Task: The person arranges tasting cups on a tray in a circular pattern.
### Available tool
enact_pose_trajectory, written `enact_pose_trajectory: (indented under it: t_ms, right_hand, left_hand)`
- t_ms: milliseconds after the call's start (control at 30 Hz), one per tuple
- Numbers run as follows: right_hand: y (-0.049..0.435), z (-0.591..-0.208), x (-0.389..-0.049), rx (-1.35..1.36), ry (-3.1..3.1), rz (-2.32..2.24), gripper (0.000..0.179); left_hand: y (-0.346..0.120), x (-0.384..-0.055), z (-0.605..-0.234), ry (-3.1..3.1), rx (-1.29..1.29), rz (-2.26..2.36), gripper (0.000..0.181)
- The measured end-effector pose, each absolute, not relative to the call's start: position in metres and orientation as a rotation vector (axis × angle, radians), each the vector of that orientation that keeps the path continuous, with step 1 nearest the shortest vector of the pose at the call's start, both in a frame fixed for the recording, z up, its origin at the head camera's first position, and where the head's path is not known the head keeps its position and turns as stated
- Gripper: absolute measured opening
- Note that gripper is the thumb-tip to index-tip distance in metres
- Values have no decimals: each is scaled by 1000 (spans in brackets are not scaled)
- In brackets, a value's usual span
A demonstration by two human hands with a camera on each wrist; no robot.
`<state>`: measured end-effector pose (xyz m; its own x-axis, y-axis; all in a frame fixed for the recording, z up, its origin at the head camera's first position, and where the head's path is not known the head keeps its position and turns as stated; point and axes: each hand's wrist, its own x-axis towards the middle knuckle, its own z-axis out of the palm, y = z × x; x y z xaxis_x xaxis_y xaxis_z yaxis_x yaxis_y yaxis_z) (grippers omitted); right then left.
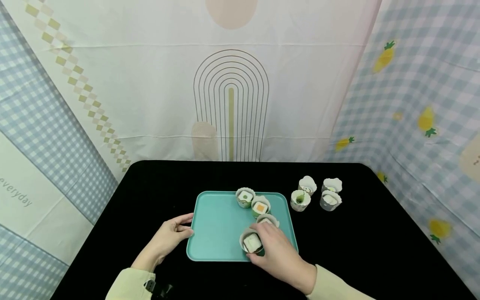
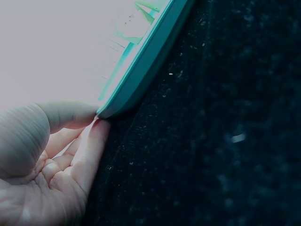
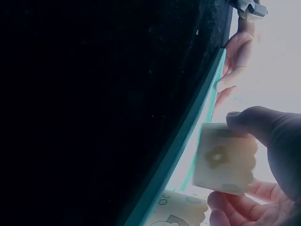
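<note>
From my remote seat I see a small booth-like corner screened by hanging cloth; whether it stands in a home, a studio or elsewhere, I cannot tell. The pale far curtain (image 1: 150, 91), crossed by fold creases, carries a printed arch of thin lines (image 1: 231, 121). To the left hangs blue-and-white gingham cloth (image 1: 56, 133) with a white panel (image 1: 30, 179) lettered "everyday". To the right, more checked cloth (image 1: 405, 166) is dotted with yellow pineapple-like shapes (image 1: 426, 118). These hangings enclose three sides of a black, round-cornered bench (image 1: 356, 250).
</note>
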<state>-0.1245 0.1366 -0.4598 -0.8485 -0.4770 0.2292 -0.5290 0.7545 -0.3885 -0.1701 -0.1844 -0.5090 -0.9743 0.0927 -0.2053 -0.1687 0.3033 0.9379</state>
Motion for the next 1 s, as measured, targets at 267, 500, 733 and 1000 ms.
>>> enact_pose_trajectory:
  t_ms: [267, 500, 733, 1000]
  right_hand:
    - [139, -463, -122, 823, -2786, 587, 58]
    - [145, -461, -115, 589, -2829, 663, 56]
    - [152, -463, -114, 489, -2891, 745, 40]
    - [154, -464, -117, 470, -2949, 816, 35]
  left_hand:
    - [-186, -170, -511, 2364, -67, 1723, 51]
    - [-186, -170, -511, 2351, -64, 1738, 52]
    - [-186, -169, -507, 2341, -72, 1743, 50]
    - [-186, -169, -509, 2323, -61, 1755, 51]
